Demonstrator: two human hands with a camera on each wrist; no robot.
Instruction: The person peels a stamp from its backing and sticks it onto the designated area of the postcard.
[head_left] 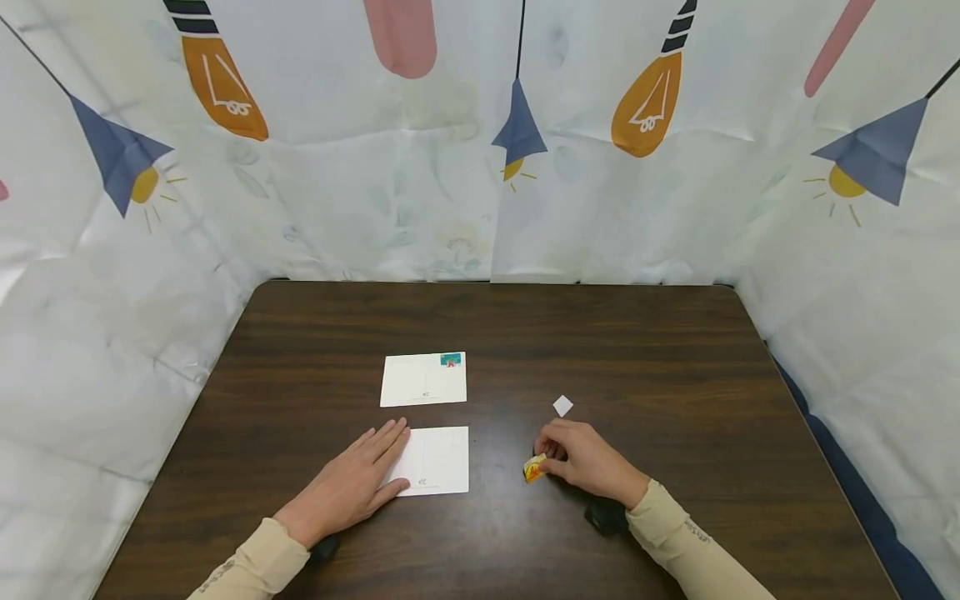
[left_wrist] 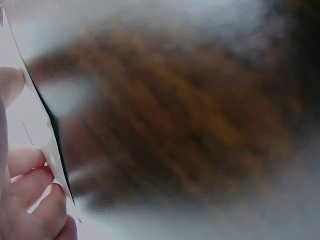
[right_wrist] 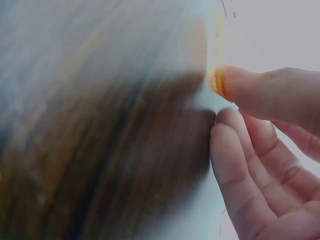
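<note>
Leftmost, a white sheet (head_left: 66, 333) printed with lamps and bulbs hung beside the brown worktop (head_left: 637, 333) and ran round behind it. A pale sleeve (head_left: 258, 554) led to the left hand (head_left: 352, 483), which lay palm down, its fingers straight and its thumb apart from them, resting on the left part of the lower card (head_left: 441, 461). Just above that card in the head view, and apart from it, lay the upper card (head_left: 422, 382), with a green stamp (head_left: 450, 359) in its top right corner. Farther right, a yellow stamp (head_left: 534, 468) sat at the fingertips of the right hand (head_left: 588, 458), pinched by the thumb and forefinger, while the other fingers were bent. A small white square (head_left: 562, 406) lay on the worktop just beyond that hand. A black thing (head_left: 606, 517) showed beneath the right wrist, beside the right cuff (head_left: 656, 508), and dark blue cloth (head_left: 855, 483) showed past the worktop's right edge.
</note>
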